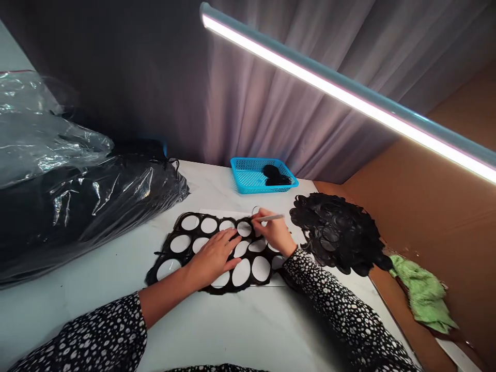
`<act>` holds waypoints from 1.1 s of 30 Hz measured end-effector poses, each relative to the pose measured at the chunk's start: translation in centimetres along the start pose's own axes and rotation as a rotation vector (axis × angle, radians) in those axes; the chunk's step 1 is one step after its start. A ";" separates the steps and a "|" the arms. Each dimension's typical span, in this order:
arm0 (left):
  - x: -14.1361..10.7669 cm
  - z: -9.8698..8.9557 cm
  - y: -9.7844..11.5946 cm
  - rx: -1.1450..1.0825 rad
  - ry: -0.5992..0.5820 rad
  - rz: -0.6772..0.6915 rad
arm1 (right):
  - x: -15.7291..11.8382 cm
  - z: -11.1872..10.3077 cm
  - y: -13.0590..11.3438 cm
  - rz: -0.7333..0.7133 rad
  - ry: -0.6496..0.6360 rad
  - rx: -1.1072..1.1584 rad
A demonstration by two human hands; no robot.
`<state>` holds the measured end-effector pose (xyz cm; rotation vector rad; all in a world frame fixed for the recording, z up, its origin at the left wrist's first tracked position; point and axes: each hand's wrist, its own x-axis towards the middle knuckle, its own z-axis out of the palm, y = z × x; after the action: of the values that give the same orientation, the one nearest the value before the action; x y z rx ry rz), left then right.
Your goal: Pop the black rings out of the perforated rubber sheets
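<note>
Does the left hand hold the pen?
No, the left hand lies flat on the black sheet with round holes, and the right hand holds the white pen.

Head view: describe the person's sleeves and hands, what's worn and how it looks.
Both sleeves are black with small white spots. The left sleeve ends partway along the forearm, leaving the rest bare, while the right sleeve reaches the wrist. The left hand and right hand wear no gloves.
</note>
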<state>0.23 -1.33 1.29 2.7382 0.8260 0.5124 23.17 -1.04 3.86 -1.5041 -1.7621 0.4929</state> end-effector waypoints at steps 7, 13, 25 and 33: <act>-0.5 0.8 -0.6 0.019 -0.050 -0.013 | -1.0 2.2 0.2 0.025 -0.172 0.127; -0.4 0.9 -0.7 -0.014 -0.027 -0.022 | -1.0 1.8 0.2 0.036 -0.198 0.156; -0.5 0.9 -0.5 -0.020 -0.035 -0.026 | -1.6 2.1 0.1 0.004 -0.186 0.106; -0.5 0.9 -0.6 -0.043 -0.030 -0.024 | -3.9 3.7 -0.4 -0.267 -0.171 -0.347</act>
<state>-0.09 -1.22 0.09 2.6871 0.8305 0.4774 20.27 -4.22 0.59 -1.4544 -2.2336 0.1904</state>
